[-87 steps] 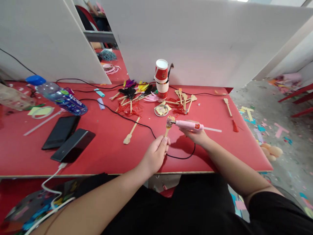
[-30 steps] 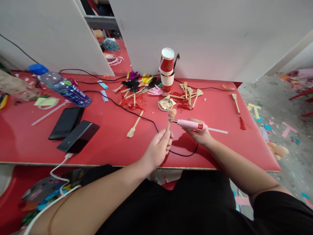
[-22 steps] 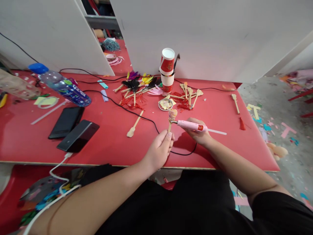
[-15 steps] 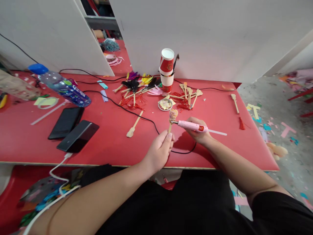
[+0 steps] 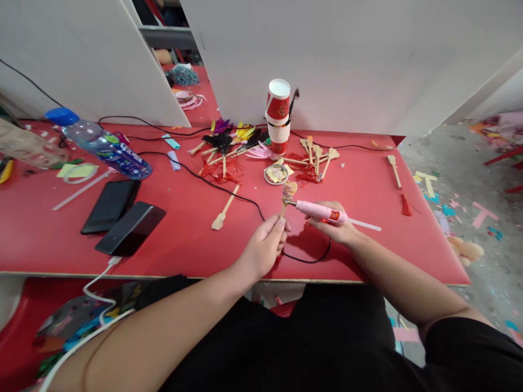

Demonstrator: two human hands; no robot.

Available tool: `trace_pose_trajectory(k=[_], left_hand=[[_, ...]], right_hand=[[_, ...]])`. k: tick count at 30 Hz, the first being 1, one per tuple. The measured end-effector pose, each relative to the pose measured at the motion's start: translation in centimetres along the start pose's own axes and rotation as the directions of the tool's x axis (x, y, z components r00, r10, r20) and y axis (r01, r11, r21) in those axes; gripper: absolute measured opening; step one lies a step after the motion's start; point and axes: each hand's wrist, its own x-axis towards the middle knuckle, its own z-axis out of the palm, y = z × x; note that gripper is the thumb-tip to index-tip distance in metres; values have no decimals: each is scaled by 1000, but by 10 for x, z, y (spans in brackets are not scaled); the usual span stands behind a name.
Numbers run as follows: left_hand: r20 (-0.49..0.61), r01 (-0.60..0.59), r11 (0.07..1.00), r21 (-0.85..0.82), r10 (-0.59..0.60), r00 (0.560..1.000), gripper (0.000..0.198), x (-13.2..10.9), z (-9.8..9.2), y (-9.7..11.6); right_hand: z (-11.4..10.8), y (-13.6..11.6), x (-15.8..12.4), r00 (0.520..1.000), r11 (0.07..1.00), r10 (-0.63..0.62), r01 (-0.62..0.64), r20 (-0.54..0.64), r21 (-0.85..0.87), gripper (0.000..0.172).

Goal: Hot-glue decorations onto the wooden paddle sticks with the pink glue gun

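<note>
My left hand is closed round the handle of a small wooden stick with a shaped, decorated head, held upright over the table. A bit of red tassel shows below that fist. In my right hand is a pink hot glue gun, its metal nozzle at the base of the stick's head. A pale glue stick juts from the gun's back end. Just beyond the decorated head lies a small round dish with yellowish pieces in it. Another wooden stick lies to the left.
Two stacked paper cups stand by the white partition. Around them lie feathered sticks and bare wooden sticks. Two phones and a plastic bottle are at left. A black cable crosses the red table.
The glue gun and my right hand have shifted very slightly; the nozzle stays at the head's base. My left hand has moved slightly left, and red tassel now shows below it.
</note>
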Motion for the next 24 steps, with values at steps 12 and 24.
trace_pose_trajectory(k=[12,24], left_hand=[[18,-86,993,75,85,996,56,-4,0,1],[50,-66,997,46,64,997,55,-4,-1,-1]], right_hand=[[1,-9,6,993,991,77,-86,92,98,10],[5,-2,4,999,995,-2,-2,36,98,18]])
